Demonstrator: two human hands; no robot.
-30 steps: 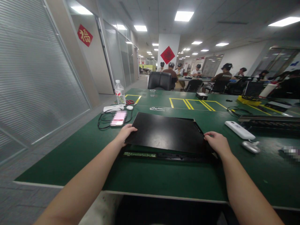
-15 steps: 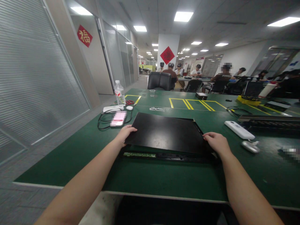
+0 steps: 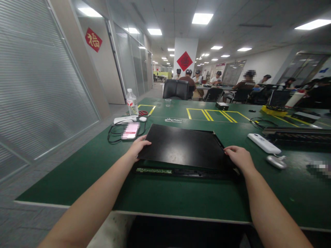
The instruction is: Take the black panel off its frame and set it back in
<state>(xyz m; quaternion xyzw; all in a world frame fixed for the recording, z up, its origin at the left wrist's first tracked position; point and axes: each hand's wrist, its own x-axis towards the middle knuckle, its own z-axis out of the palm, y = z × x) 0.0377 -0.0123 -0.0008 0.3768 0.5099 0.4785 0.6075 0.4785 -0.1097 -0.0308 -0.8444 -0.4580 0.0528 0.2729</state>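
Note:
A flat black panel (image 3: 184, 146) lies on the green table (image 3: 181, 196), its near edge raised a little above a dark frame with a green circuit strip (image 3: 154, 170). My left hand (image 3: 138, 147) grips the panel's near left corner, thumb on top. My right hand (image 3: 239, 157) holds the panel's near right corner, fingers curled over the edge.
A phone (image 3: 130, 131) and black cable lie at the left, with a water bottle (image 3: 132, 102) and white devices behind. A white remote-like device (image 3: 263, 143) and a grey mouse-like thing (image 3: 276, 161) lie right. Black equipment (image 3: 297, 134) is farther right. Several people sit at far tables.
The panel's near edge has sunk slightly toward the frame; both hands stay on its corners.

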